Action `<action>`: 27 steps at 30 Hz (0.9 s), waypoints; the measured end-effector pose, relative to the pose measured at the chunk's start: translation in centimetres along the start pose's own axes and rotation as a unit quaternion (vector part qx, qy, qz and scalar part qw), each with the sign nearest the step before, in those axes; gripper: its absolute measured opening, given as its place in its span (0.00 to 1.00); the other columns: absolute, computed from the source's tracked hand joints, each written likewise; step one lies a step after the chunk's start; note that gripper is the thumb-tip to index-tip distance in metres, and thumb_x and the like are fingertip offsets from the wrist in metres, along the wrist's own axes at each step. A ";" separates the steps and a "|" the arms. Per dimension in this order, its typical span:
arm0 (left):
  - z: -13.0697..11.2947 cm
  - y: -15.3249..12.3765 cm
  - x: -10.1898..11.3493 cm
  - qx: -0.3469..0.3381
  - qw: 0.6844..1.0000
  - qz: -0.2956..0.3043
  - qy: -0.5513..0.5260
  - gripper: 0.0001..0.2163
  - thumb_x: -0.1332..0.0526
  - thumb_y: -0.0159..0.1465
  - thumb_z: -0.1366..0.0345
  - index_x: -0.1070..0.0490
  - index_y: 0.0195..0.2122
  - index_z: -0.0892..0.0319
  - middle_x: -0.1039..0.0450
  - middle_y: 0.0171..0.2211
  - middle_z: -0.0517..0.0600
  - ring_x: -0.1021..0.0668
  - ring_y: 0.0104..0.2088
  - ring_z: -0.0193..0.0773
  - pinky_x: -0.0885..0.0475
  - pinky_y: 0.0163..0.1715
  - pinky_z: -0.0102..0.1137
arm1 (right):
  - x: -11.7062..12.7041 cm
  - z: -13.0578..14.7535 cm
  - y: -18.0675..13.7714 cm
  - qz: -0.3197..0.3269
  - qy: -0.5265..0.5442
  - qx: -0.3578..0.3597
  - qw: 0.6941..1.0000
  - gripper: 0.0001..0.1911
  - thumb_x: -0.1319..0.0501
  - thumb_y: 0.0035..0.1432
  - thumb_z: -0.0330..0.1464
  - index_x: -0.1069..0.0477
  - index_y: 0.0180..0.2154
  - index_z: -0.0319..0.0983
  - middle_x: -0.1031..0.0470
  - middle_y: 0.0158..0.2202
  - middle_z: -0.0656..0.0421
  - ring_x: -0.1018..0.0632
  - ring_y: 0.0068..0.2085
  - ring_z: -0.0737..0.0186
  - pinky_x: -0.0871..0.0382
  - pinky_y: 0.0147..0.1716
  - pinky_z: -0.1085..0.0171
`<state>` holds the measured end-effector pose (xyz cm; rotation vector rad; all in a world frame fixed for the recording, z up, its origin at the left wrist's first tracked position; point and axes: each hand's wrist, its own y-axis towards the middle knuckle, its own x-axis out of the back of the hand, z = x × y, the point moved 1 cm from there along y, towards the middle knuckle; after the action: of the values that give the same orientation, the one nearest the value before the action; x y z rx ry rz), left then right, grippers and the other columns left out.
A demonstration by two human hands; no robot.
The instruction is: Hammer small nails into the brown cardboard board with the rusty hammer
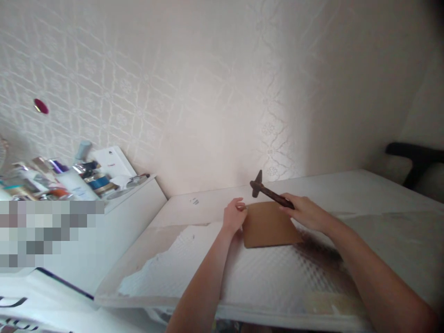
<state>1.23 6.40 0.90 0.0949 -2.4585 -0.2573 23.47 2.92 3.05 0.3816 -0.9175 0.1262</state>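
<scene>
A dark brown hammer (275,196) is gripped by its handle in my right hand (305,212), with its head raised above the far edge of a brown cardboard piece (268,226). The cardboard lies on the white table. At its far left corner, my left hand (236,215) has its fingers curled and drawn together. Whether something small sits between those fingertips is too unclear to tell. The hammer head is to the right of my left hand and apart from it.
The table (333,192) has a worn, peeling white top and meets a patterned wall (215,115). At left, a white cabinet (138,203) carries bottles, blue tape (99,181) and a white box (116,162). A black chair part (414,152) stands at right.
</scene>
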 end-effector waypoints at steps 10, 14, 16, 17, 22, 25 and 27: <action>0.8 0.4 -0.6 0.013 0.997 0.037 -0.073 0.23 0.42 0.54 0.78 0.37 0.52 0.59 0.24 0.38 0.51 0.23 0.38 0.33 0.29 0.41 0.29 | -1.0 1.3 -0.5 0.048 0.074 0.021 0.996 0.15 0.47 0.54 0.36 0.31 0.42 0.37 0.26 0.31 0.56 0.27 0.31 0.58 0.38 0.29 0.65; 1.3 0.7 -1.0 0.017 0.996 0.048 -0.072 0.25 0.43 0.54 0.77 0.41 0.54 0.58 0.24 0.40 0.51 0.23 0.38 0.35 0.30 0.42 0.32 | -1.0 1.2 -0.5 0.044 0.080 0.015 0.996 0.14 0.47 0.55 0.37 0.31 0.41 0.38 0.26 0.28 0.58 0.27 0.29 0.59 0.37 0.28 0.65; 1.5 0.8 -1.1 0.009 0.997 0.052 -0.054 0.26 0.43 0.54 0.77 0.41 0.54 0.57 0.24 0.40 0.50 0.23 0.39 0.35 0.30 0.43 0.33 | -1.0 1.0 -0.5 0.046 0.084 0.010 0.995 0.15 0.47 0.54 0.36 0.31 0.41 0.39 0.27 0.27 0.59 0.27 0.28 0.59 0.37 0.28 0.65; 1.6 0.9 -1.2 0.007 0.997 0.053 -0.047 0.26 0.43 0.54 0.77 0.41 0.55 0.56 0.24 0.40 0.49 0.24 0.39 0.35 0.30 0.43 0.33 | -1.1 0.9 -0.4 0.047 0.086 0.008 0.995 0.15 0.47 0.54 0.36 0.31 0.42 0.39 0.28 0.26 0.60 0.28 0.28 0.60 0.37 0.28 0.65; 1.8 1.1 -1.3 0.009 0.998 0.050 -0.030 0.26 0.42 0.54 0.76 0.40 0.54 0.56 0.24 0.39 0.49 0.24 0.40 0.37 0.32 0.45 0.35 | -1.2 0.8 -0.4 0.046 0.094 0.014 0.994 0.15 0.46 0.53 0.36 0.30 0.42 0.38 0.25 0.29 0.58 0.26 0.30 0.59 0.36 0.29 0.65; 1.8 1.1 -1.3 0.015 0.998 0.053 -0.034 0.26 0.41 0.54 0.74 0.40 0.55 0.55 0.24 0.39 0.49 0.24 0.40 0.38 0.32 0.46 0.36 | -1.2 0.8 -0.4 0.044 0.092 0.019 0.995 0.16 0.46 0.53 0.35 0.30 0.44 0.38 0.24 0.33 0.57 0.25 0.33 0.57 0.35 0.32 0.64; 1.8 1.1 -1.2 0.016 0.997 0.058 -0.036 0.26 0.40 0.54 0.73 0.40 0.55 0.54 0.23 0.38 0.49 0.24 0.41 0.39 0.33 0.46 0.37 | -1.2 0.9 -0.5 0.046 0.091 0.019 0.995 0.17 0.46 0.53 0.35 0.30 0.45 0.39 0.23 0.35 0.57 0.24 0.35 0.56 0.34 0.33 0.64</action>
<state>1.11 7.87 -0.97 -0.0449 -2.5304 -0.1722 22.21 2.21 2.49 0.3572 -0.7541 0.2586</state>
